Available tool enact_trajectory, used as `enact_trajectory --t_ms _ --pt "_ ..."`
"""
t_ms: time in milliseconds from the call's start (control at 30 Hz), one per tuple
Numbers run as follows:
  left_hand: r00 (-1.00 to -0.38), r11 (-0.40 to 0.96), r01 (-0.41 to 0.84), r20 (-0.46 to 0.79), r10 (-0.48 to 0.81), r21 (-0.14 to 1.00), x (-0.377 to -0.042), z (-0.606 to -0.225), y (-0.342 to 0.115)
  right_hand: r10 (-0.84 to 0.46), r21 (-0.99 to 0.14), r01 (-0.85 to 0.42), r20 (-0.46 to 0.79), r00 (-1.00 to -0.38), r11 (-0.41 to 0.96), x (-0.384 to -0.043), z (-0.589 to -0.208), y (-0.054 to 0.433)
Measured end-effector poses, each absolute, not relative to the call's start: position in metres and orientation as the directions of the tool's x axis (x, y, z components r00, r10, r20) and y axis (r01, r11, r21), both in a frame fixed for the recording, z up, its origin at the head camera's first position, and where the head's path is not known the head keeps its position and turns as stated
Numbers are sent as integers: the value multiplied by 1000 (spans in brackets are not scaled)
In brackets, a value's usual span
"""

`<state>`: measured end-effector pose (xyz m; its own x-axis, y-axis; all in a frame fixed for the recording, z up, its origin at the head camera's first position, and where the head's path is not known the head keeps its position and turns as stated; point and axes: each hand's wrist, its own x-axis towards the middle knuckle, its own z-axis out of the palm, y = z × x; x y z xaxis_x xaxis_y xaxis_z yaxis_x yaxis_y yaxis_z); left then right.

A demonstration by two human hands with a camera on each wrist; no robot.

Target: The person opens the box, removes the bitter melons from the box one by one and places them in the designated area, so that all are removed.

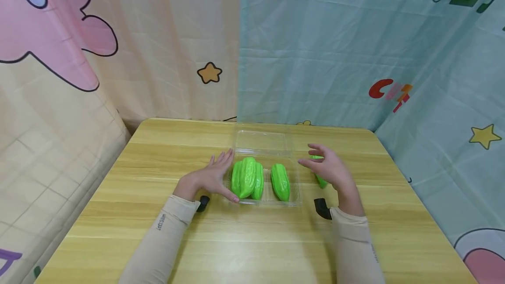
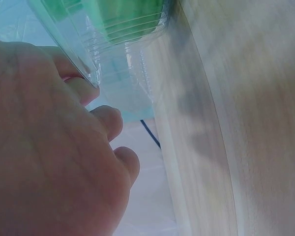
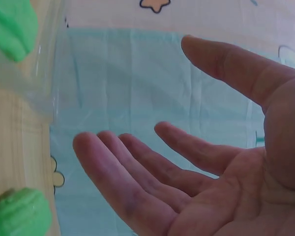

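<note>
A clear plastic clamshell box (image 1: 266,196) lies with its lid (image 1: 260,142) folded back. Inside, several green ribbed fruits (image 1: 247,178), shaped like star fruit, are bunched at the left, and a single green ribbed fruit (image 1: 280,182) lies at the right. My left hand (image 1: 211,179) spreads along the box's left side, thumb at the front corner; in the left wrist view its fingertips meet the clear rim (image 2: 91,81). To the right of the box, my right hand (image 1: 327,165) hovers with fingers apart and holds nothing. Below it another green fruit (image 1: 322,182) lies on the table, partly hidden.
The wood-grain table (image 1: 252,240) has rounded far corners. Printed curtains (image 1: 307,56) hang right behind it and along both sides. Black wrist mounts (image 1: 322,208) stick out from under both sleeves.
</note>
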<state>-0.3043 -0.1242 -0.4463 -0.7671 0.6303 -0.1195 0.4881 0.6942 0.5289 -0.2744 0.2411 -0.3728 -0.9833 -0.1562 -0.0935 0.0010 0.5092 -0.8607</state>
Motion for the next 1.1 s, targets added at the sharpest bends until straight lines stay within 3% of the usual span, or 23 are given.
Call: enact_trajectory --t_ms 500,1100 --pt "-768 690 487 -115 630 535 -303 -444 -124 -332 -812 -42 -191 -924 582 -274 -387 203" --pt "-768 697 481 -128 628 531 -301 -442 -123 -374 -688 -162 -169 -912 707 -273 -401 179"
